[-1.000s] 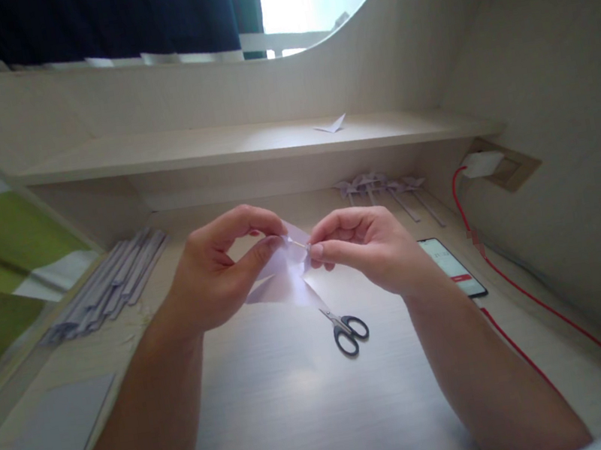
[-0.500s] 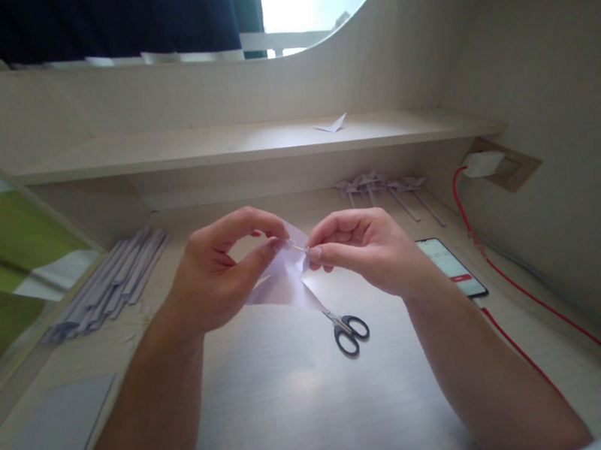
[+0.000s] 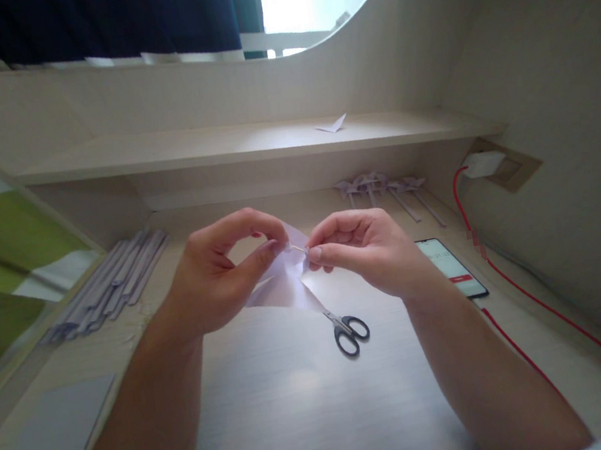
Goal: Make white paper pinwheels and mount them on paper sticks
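the pale worktop (image 3: 310,429) spreads under the scissors (image 3: 343,325). beyond the scissors, the left hand (image 3: 228,271) is to their left and the right hand (image 3: 370,252) to their right, each grip pinched on a thin pale stick (image 3: 298,248). white paper (image 3: 285,288) hangs around it, just beyond the scissors' tips; whether they touch, i cannot tell.

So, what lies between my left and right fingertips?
In the head view, a thin pale piece spans from the left hand to the right hand, with pale paper showing around it.
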Action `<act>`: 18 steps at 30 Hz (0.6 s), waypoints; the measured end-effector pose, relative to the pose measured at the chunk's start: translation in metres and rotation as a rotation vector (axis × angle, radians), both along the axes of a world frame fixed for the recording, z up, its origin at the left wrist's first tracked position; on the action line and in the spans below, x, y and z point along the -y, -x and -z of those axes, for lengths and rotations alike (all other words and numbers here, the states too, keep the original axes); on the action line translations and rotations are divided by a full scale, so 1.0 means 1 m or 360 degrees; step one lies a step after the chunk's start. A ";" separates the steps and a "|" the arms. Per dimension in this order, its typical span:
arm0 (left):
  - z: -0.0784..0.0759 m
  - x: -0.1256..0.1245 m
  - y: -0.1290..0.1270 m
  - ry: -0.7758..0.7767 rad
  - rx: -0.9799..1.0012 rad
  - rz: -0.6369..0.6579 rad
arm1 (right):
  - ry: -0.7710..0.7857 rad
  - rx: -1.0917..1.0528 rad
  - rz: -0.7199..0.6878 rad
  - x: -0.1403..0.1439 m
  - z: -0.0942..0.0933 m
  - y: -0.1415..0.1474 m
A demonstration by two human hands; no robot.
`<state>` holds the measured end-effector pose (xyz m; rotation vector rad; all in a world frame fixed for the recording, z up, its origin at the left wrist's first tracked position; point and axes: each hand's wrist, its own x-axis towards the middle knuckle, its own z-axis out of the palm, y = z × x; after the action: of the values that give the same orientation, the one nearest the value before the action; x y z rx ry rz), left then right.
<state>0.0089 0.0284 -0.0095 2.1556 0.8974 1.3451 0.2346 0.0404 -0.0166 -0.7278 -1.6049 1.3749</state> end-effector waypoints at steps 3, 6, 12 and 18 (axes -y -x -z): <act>0.001 0.000 0.000 0.0007 0.0003 0.0006 | 0.0004 -0.0010 -0.0008 0.000 0.000 0.001; 0.001 -0.001 0.000 -0.0006 0.0013 0.0020 | 0.0007 -0.0021 -0.0009 0.001 -0.001 0.001; -0.001 0.001 -0.002 0.0010 -0.0020 -0.0020 | 0.0029 0.0006 0.0011 0.002 -0.004 0.002; -0.002 0.002 -0.001 0.0029 -0.0005 0.0017 | 0.0010 -0.0006 -0.0012 0.003 -0.004 0.002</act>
<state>0.0098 0.0265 -0.0074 2.1464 0.8946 1.3236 0.2329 0.0378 -0.0126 -0.7234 -1.6024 1.3868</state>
